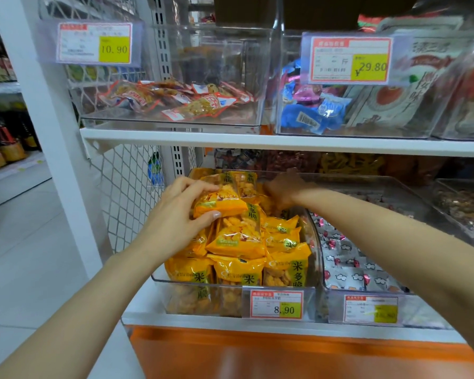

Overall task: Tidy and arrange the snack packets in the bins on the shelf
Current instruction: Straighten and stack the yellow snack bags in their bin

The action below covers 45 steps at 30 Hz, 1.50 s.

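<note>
Head view: left hand (175, 214) grips a yellow packet (220, 202) lying crosswise; the right hand (283, 191) hides its grip.

Single view, head-worn, wide-angle. Faces forward and down at the lower shelf (140, 305) from close in front. Left hand (175, 214), in from the bottom-left corner and gripping a yellow packet (219, 205), sits frame centre. Right hand (282, 190), in from the right edge, sits just beyond it over the clear bin (159, 281). Upper shelf (175, 138) crosses above mid-height. Left edge takes in floor (25, 242) and a neighbouring aisle (8, 170).
</note>
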Tool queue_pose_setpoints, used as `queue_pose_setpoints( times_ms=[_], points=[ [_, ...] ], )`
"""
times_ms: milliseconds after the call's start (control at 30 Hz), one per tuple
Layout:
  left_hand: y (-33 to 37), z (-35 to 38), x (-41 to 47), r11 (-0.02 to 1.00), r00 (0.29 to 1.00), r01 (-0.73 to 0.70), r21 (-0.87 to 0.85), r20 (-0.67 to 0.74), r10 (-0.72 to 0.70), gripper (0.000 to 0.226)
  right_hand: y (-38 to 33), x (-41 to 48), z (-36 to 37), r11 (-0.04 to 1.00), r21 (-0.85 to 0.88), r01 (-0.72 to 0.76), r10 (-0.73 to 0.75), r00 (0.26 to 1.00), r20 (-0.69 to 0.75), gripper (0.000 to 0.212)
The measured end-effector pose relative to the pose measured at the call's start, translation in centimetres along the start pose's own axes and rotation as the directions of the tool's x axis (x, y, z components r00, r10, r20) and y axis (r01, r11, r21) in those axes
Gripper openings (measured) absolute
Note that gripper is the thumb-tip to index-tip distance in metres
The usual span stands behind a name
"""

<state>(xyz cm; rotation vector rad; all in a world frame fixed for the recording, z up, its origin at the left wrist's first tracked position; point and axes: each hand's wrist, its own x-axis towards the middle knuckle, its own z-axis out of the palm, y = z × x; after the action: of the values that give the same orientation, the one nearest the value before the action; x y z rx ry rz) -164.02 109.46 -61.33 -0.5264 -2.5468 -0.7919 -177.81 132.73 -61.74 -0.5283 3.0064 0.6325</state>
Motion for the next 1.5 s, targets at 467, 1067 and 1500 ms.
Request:
queue_pose_setpoints(
  times_ms=[467,1067,1500],
  points=[
    [0.0,0.1,0.0,1.0,1.0,-0.004,-0.024,-0.011,0.003,0.042,0.0,-5.0,-2.2,0.904,0.42,0.079,-0.217,0.932,0.29,0.049],
    [0.1,0.1,0.0,1.0,1.0,-0.008,0.0,-0.021,0.008,0.042,-0.3,-4.1,-3.3,0.916,0.399,0.042,-0.088,0.991,0.097,0.066],
    [0.3,0.3,-0.1,1.0,1.0,0.004,0.012,-0.024,-0.003,0.043,-1.7,-3.5,-0.4,0.942,0.331,0.055,-0.108,0.984,0.145,0.049]
  ],
)
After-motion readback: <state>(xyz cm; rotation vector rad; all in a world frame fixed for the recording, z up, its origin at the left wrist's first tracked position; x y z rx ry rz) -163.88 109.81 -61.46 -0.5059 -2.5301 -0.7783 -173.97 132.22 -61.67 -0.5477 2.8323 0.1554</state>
